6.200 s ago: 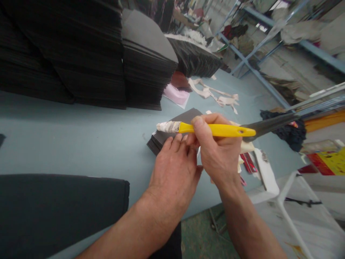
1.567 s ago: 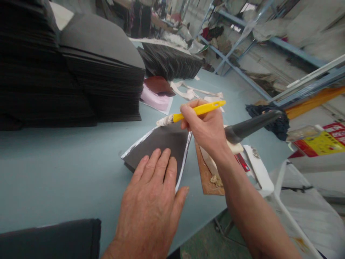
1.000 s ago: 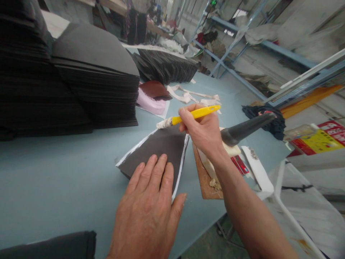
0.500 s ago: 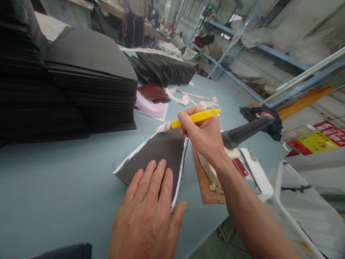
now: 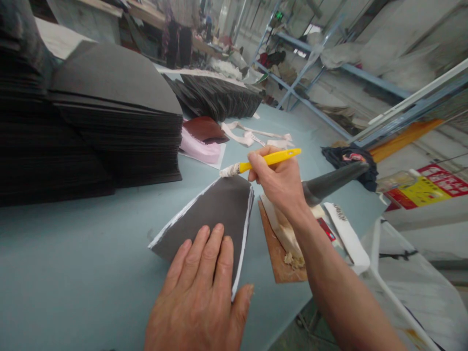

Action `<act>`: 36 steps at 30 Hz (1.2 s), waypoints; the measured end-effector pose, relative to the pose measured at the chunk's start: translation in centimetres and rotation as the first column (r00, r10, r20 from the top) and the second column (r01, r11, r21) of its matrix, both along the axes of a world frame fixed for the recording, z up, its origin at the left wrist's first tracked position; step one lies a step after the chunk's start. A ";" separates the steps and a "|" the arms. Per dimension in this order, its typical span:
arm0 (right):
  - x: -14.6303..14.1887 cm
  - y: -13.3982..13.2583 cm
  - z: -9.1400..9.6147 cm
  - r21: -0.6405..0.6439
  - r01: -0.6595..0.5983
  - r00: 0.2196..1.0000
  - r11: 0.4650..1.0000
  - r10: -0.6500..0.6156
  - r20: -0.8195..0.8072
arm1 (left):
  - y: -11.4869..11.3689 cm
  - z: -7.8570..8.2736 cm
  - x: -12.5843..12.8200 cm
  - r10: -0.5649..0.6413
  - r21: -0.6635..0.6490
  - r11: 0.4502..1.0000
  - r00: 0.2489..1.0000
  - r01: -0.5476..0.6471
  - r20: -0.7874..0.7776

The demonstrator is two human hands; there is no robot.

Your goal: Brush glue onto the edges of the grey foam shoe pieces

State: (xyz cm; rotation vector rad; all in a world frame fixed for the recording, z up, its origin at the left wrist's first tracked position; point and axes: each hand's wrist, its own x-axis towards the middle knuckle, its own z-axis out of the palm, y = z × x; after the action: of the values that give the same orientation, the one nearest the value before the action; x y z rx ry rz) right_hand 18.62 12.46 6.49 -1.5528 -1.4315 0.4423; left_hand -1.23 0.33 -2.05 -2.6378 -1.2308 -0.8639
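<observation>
Dk gray panel (edged wht), yel brush.

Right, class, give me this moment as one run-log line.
left hand: resting on dark grey tapered sheet; right hand: gripping yellow-handled brush; bristles: at far corner; sheet: white along two edges

This is a workshop: tall stacks of thin dark-grey cut sheets stand on the broad pale-blue worktable, with a cluttered blue metal-framed shelving rack beyond its far end.
</observation>
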 end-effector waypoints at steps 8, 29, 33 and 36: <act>-0.6 -0.8 0.5 0.014 -0.085 0.995 0.996 0.086 -0.050 | 0.3 -0.3 -0.1 0.010 0.105 0.994 0.999 -0.006 -0.031; 1.6 0.8 -0.5 0.007 -0.012 0.998 1.000 0.012 -0.059 | 0.4 -3.1 0.5 0.006 0.098 0.995 0.996 -0.015 0.090; 2.8 1.5 -0.4 0.033 0.070 0.998 0.997 -0.069 -0.009 | 0.3 -2.9 0.4 0.018 0.078 0.997 0.996 -0.025 0.091; 2.5 1.1 0.1 0.063 0.065 0.998 0.996 -0.065 0.003 | 0.3 -2.9 0.5 0.017 0.069 0.997 0.996 -0.023 0.085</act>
State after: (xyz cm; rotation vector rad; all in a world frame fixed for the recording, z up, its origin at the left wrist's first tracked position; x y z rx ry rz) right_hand 21.14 13.55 6.57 -1.5466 -1.3819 0.3517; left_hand -0.76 0.61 -4.95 -2.5547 -1.2196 -1.0060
